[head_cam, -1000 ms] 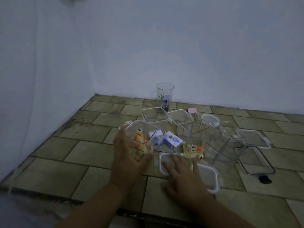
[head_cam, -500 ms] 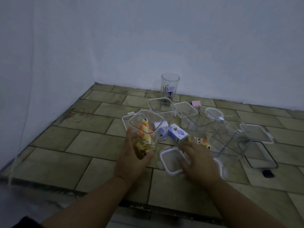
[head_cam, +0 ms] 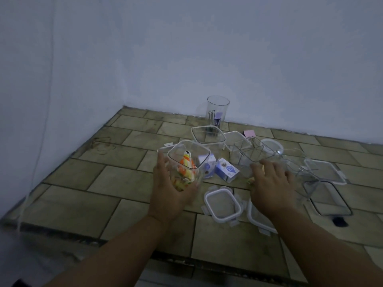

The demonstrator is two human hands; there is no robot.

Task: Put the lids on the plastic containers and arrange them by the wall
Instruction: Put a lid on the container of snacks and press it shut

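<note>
Wall: plain, pale, matte; meets tiled floor at rear.
Floor: rectangular stone-look tiles w/ dark grout.
Left hand: wrapped around square container, gripping it from near side.
Right hand: fingers spread, palm down over clutter; not clearly gripping anything.
Square container: clear plastic, rounded corners, long axis approx. vertical, mouth up, tilted slightly; orange/yellow contents.
Round tumbler: clear, upright, by wall.
Lid: flat on floor betw. hands; whitish rim, clip tabs.
Small cartons: white/blue, tipped over.
</note>
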